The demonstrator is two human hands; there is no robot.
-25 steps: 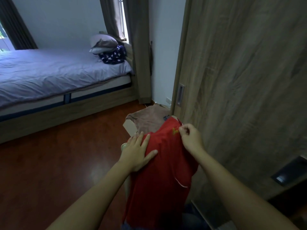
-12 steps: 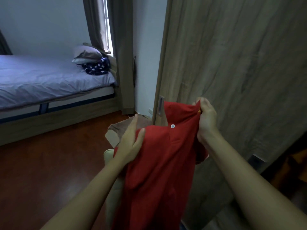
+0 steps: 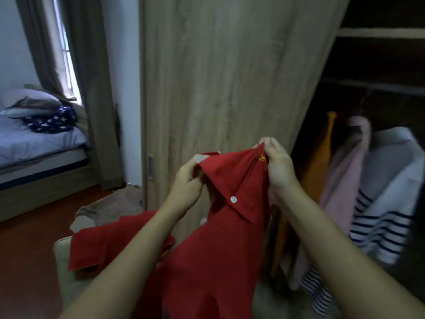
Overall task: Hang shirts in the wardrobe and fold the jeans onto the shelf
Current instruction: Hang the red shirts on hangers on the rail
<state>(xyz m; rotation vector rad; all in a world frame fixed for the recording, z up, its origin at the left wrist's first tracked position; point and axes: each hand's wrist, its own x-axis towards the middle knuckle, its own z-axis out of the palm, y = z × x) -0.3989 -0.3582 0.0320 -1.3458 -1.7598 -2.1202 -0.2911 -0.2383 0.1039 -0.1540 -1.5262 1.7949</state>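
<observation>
Red shirt (image 3: 207, 261) is up in front of me, held in both my hands, right before the wooden wardrobe door (image 3: 218, 77). It is bright red, with a fold-down collar (image 3: 232, 180), one small white button (image 3: 233, 199) and a little yellow mark (image 3: 261, 158) stitched near the top edge. My left hand (image 3: 187, 183) pinches the left end of the collar, fingers curled on the cloth. My right hand (image 3: 277, 166) grips the top of the shirt on the other side, curled tight on it too. The rest of the shirt hangs down between my arms, and one short sleeve (image 3: 99, 247) sticks out to the left, over the rim of a pale tub (image 3: 61, 261) low on my left. I cannot tell what is inside the tub. To the right the wardrobe (image 3: 379, 65) is open and dark. In it hang an orange piece (image 3: 317, 171), a pink one (image 3: 345, 180) and a white top with dark stripes (image 3: 386, 203), close side by side. A light shelf (image 3: 379, 32) runs across above them. A brown cloth (image 3: 110, 206) lies on the floor beside the door. Far to the left is a bed (image 3: 34, 143) with a pillow (image 3: 30, 100) and a blue cloth with white stars (image 3: 50, 120).
</observation>
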